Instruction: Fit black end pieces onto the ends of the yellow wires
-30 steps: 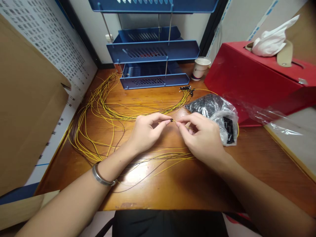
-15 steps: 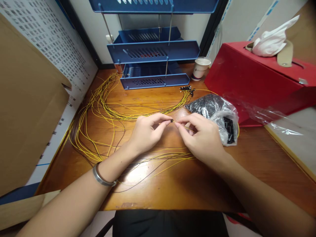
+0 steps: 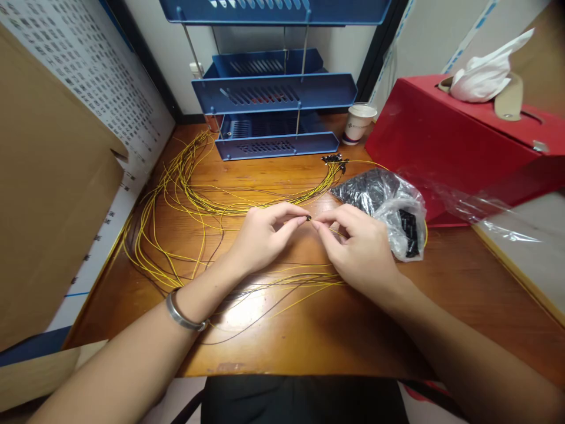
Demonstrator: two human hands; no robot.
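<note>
Between thumb and forefinger, my left hand (image 3: pixel 270 235) pinches a small black connector (image 3: pixel 308 218). My right hand (image 3: pixel 362 244) is closed on a thin yellow wire (image 3: pixel 338 234) right beside it, and the wire's end meets the connector; how deep it sits I cannot make out. Under and around my hands lies a loose bundle of yellow and dark wires (image 3: pixel 185 200), looping out to the left. At the back, several wires end in a cluster of black connectors (image 3: pixel 335 160). A clear plastic bag (image 3: pixel 388 200) of black parts lies just beyond my right hand.
A blue tiered tray rack (image 3: pixel 273 94) stands at the back of the wooden table (image 3: pixel 282 353). Right of it are a paper cup (image 3: pixel 358 122) and a large red box (image 3: pixel 450 141) with tissue on top. A cardboard sheet (image 3: pixel 53 176) leans at the left.
The connector and the fingertips around it have shifted very slightly. Both hands keep their pinch, and the things on the table stay where they were.
</note>
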